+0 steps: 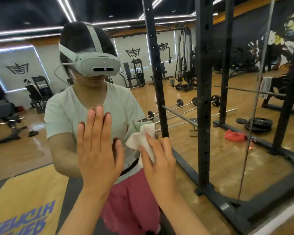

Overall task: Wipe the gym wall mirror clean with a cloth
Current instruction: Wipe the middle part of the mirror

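Gym wall mirror (278, 175) fills nearly the whole head view, w/ a thin vertical seam (255, 116) running down the glass at right. L hand (98, 150) is flat on the mirror, palm to the glass, fingers straight, pointing up and close together, thumb out to the side; its fingertips meet their own reflection. R hand (159, 165) sits just beside it, lower and to the right, fingers fairly straight and laid over a white cloth (143, 138), pressing it against the glass. Cloth is bunched, sticking out up and left past the fingertips, w/ a strip showing between thumb and index finger. Both bare forearms come up from the bottom edge. Reflected behind the hands: the person in a white headset (98, 65), white tee and pink skirt, a yellow mat (27, 200) w/ purple mirrored lettering at lower left. Also in the glass: black power rack uprights (204, 99) right of the hands, barbells (180, 103) lying on the wood floor (227, 150), a stack of black weight plates (261, 123), a red item (234, 135) on the floor near them (can't tell what), a towel (266, 85) draped over equipment further back, a cable machine (185, 60) by the far wall, and LED light strips (66, 7) across the dark ceiling.
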The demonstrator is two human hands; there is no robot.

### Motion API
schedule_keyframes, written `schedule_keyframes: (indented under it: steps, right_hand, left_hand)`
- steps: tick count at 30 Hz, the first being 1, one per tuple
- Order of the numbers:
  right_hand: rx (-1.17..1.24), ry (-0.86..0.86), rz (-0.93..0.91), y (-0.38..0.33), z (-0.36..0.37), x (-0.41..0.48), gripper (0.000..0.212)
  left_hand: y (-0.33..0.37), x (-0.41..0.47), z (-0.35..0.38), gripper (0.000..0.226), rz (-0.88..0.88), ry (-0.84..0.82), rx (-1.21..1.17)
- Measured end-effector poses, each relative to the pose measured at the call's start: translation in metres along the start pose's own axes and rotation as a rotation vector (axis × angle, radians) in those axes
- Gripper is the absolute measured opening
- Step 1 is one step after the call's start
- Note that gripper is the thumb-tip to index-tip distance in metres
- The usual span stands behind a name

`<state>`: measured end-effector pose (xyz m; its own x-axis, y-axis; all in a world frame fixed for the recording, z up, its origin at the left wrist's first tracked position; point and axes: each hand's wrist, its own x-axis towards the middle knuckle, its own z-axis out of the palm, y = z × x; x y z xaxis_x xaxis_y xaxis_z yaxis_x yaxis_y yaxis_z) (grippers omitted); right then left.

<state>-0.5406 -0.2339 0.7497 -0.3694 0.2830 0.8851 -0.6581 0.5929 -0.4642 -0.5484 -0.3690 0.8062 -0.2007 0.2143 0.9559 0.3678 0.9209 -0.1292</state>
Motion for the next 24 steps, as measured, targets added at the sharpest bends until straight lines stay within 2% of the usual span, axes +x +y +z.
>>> schedule_keyframes:
  steps: [4,9,15,17,20,24]
  right_hand:
    - [0.005,-0.006,0.038,0.015,-0.020,0.013,0.036]
    - [0.044,0.146,0.324,0.044,-0.053,0.045,0.026]
    - [0.112,0.132,0.380,0.026,-0.043,0.040,0.028]
    - [0.132,0.040,0.325,0.008,-0.029,0.032,0.030]
    - [0.090,-0.109,0.115,-0.016,-0.007,0.016,0.032]
    - [0.054,-0.220,0.002,-0.020,-0.003,0.008,0.051]
  left_hand:
    - [0.004,0.000,0.001,0.062,-0.015,0.028,0.005]
    - [0.005,0.000,-0.002,0.059,-0.022,0.014,0.000]
    - [0.011,0.000,-0.002,0.057,-0.071,0.014,0.000]
    - [0.009,0.001,-0.007,0.057,-0.058,-0.020,-0.001]
    - [0.009,0.003,-0.016,0.057,-0.052,-0.078,-0.011]
    - [0.012,0.004,-0.021,0.062,-0.082,-0.107,0.001]
